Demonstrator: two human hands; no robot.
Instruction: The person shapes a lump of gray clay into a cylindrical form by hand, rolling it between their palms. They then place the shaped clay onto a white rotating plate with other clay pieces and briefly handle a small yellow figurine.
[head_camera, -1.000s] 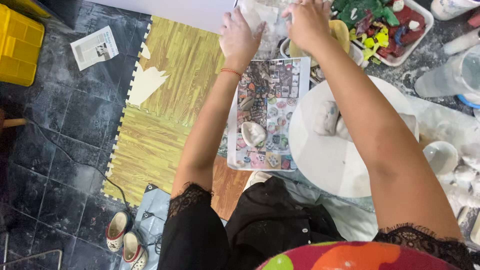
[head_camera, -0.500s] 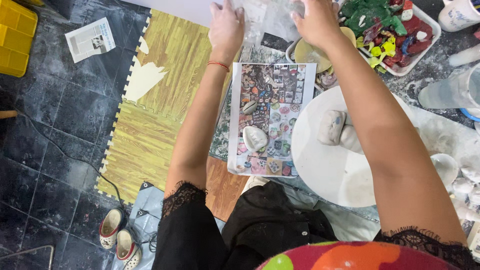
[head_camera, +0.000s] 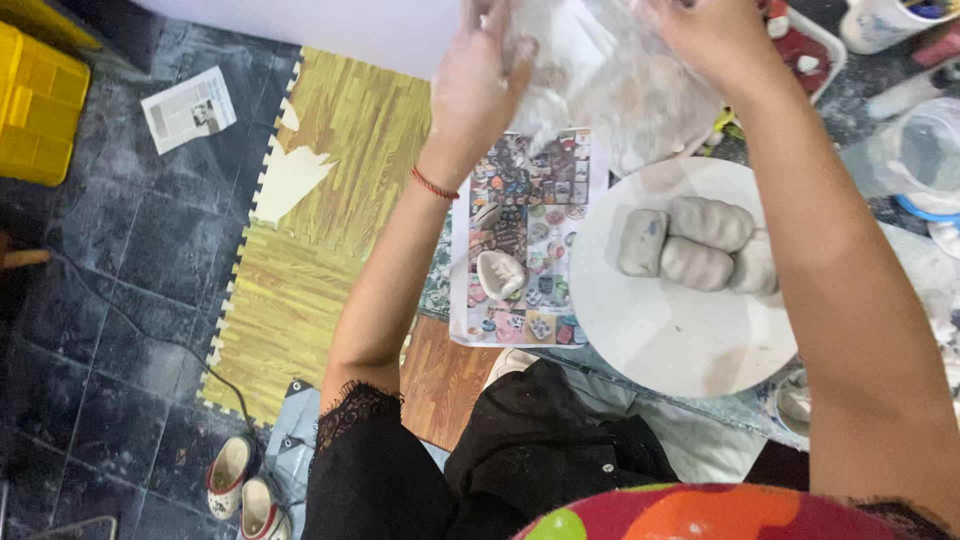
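Note:
My left hand (head_camera: 478, 85) and my right hand (head_camera: 705, 38) both grip a crumpled clear plastic bag (head_camera: 610, 85) with pale clay inside, held up above the work area. Below it sits a round white board (head_camera: 680, 320) carrying three grey clay lumps (head_camera: 690, 250). To its left lies a printed colourful sheet (head_camera: 525, 220) with a small white clay piece (head_camera: 500, 272) resting on it. A red string bracelet circles my left wrist.
A yellow wood-pattern foam mat (head_camera: 310, 230) covers dark floor tiles. A yellow crate (head_camera: 35, 110) stands far left, a newspaper scrap (head_camera: 188, 108) near it. A pair of shoes (head_camera: 240, 485) lies at the bottom. A clear plastic container (head_camera: 920, 150) and a tray sit at the right.
Both hands have come closer together and lifted the plastic bag into view. The camera has moved nearer to the board and sheet.

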